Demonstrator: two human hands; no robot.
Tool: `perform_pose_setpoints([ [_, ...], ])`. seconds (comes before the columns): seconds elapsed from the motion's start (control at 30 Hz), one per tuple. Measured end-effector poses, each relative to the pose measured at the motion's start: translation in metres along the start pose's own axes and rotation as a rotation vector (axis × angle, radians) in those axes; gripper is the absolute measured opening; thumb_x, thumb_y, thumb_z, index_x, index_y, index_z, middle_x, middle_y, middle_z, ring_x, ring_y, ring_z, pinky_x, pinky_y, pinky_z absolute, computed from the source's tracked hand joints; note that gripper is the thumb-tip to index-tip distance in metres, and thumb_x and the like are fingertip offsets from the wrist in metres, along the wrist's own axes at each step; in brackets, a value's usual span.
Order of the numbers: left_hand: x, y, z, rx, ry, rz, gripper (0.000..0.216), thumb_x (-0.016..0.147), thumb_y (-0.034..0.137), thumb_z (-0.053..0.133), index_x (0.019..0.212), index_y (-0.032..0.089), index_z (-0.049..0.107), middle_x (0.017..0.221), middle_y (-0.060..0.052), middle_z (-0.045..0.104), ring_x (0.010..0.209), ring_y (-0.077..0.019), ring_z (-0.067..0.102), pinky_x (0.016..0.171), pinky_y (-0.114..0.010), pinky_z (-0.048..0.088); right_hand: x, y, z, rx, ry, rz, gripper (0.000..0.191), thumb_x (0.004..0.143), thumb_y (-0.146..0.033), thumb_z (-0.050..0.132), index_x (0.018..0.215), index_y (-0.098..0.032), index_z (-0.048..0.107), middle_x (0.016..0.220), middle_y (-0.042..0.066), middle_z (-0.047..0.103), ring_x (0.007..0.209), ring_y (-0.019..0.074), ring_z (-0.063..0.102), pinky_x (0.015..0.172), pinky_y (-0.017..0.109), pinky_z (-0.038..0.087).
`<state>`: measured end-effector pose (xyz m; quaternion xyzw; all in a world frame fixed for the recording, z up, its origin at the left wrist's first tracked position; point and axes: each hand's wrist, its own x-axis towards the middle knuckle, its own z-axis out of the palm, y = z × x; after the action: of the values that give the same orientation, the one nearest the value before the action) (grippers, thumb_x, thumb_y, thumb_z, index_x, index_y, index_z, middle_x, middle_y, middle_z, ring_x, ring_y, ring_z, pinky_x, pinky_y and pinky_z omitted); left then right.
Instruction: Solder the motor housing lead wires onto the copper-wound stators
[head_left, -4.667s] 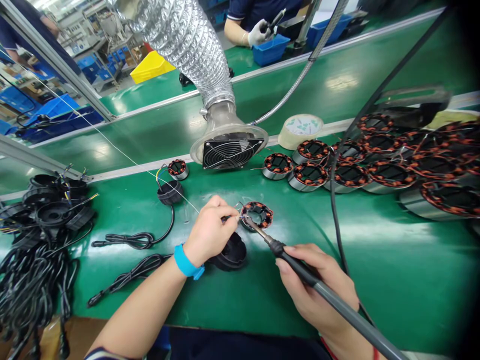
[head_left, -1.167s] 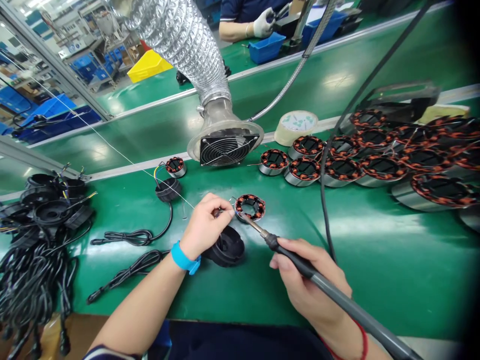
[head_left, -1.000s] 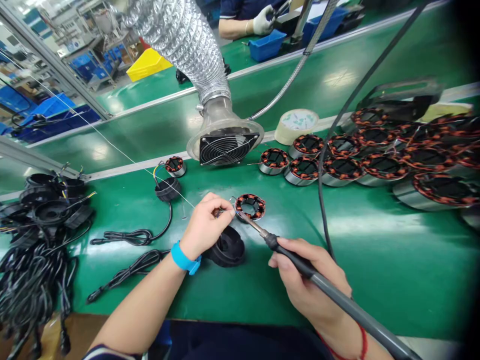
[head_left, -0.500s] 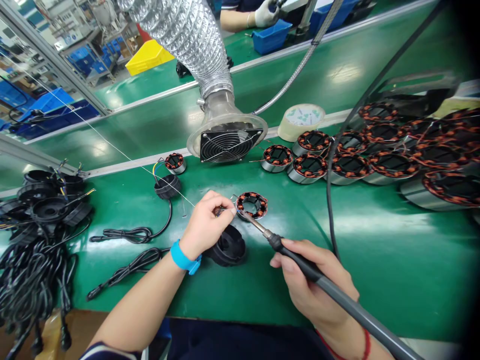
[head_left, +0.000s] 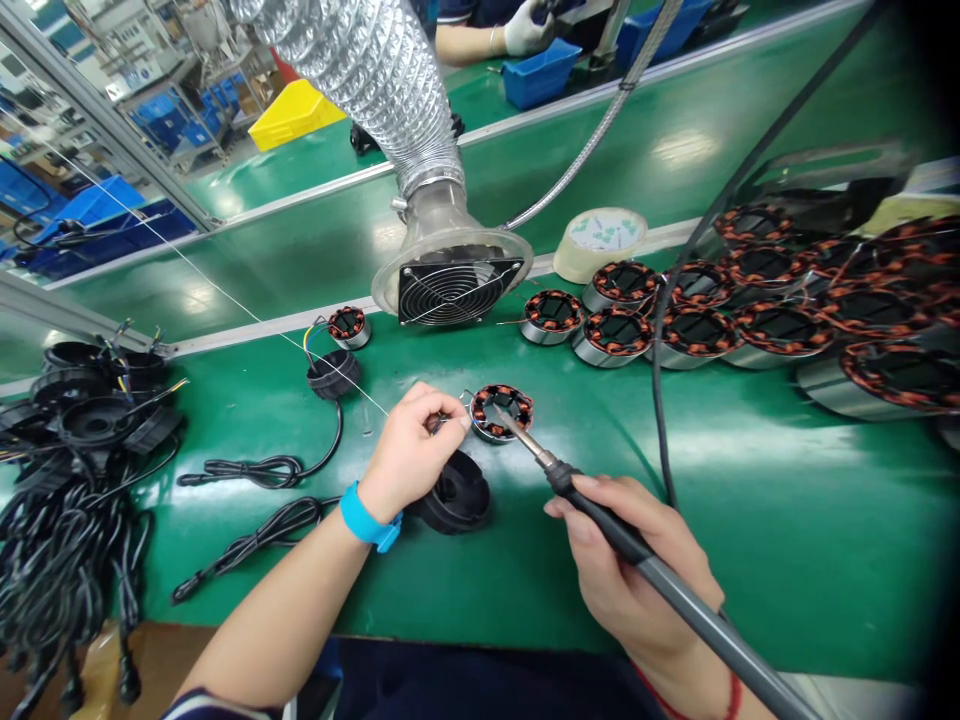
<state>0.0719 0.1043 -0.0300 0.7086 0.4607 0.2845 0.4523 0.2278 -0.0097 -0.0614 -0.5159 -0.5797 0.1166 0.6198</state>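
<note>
My right hand (head_left: 637,545) is closed around the dark handle of a soldering iron (head_left: 600,510). The iron's metal tip lies over the right part of a stator (head_left: 517,428) with copper windings. Just left of that stator, my left hand (head_left: 416,440) is closed in a pinch. A thin strand of solder wire (head_left: 259,318) runs down from the upper left into this hand; fine leads by the fingertips are too small to tell apart. Beneath the left hand a round black plastic housing (head_left: 459,492) sits on the green bench, partly covered by the hand.
A fume extractor (head_left: 457,290) hangs behind the stator. Several more stators (head_left: 615,335) stand in rows at right, beside a tape roll (head_left: 600,240). Black housings with cables (head_left: 97,420) pile up at left. A dark cable (head_left: 658,400) crosses at right. Across the bench is a co-worker's gloved hand (head_left: 531,30).
The iron's tip has moved slightly right and up, away from my left fingertips to over the stator. My left hand stays in place, still pinching.
</note>
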Motion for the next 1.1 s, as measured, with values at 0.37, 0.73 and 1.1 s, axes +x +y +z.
perform_pose_setpoints([
  [0.37,0.001,0.001,0.001,0.008,0.012,-0.016,0.009,0.079,0.017,0.057,0.072,0.016,0.061,0.077,0.0,0.05,0.07,-0.0114,0.046,0.064,-0.023,0.036,0.052,-0.012,-0.012,-0.154,-0.303,0.12,0.029,0.093,-0.022,0.049,0.122,-0.025,0.052,0.092,0.001,0.074,0.078,0.0145,0.071,0.077,0.026,0.057],
  [0.73,0.0,0.003,0.0,0.009,0.016,-0.025,0.009,0.08,0.015,0.057,0.072,0.015,0.061,0.077,0.0,0.05,0.069,-0.0108,0.046,0.064,-0.023,0.036,0.045,0.022,0.026,-0.094,-0.236,0.061,0.035,0.085,-0.018,0.054,0.118,-0.024,0.047,0.11,0.008,0.065,0.101,0.0214,0.063,0.086,0.04,0.053],
  [1.1,0.0,0.001,0.001,0.018,0.04,-0.01,0.009,0.08,0.015,0.056,0.072,0.015,0.061,0.076,0.0,0.05,0.071,-0.0116,0.048,0.065,-0.023,0.036,0.038,0.027,0.034,-0.197,-0.222,-0.079,0.043,0.083,-0.014,0.054,0.123,-0.023,0.041,0.097,0.006,0.062,0.091,0.0225,0.058,0.081,0.042,0.048],
])
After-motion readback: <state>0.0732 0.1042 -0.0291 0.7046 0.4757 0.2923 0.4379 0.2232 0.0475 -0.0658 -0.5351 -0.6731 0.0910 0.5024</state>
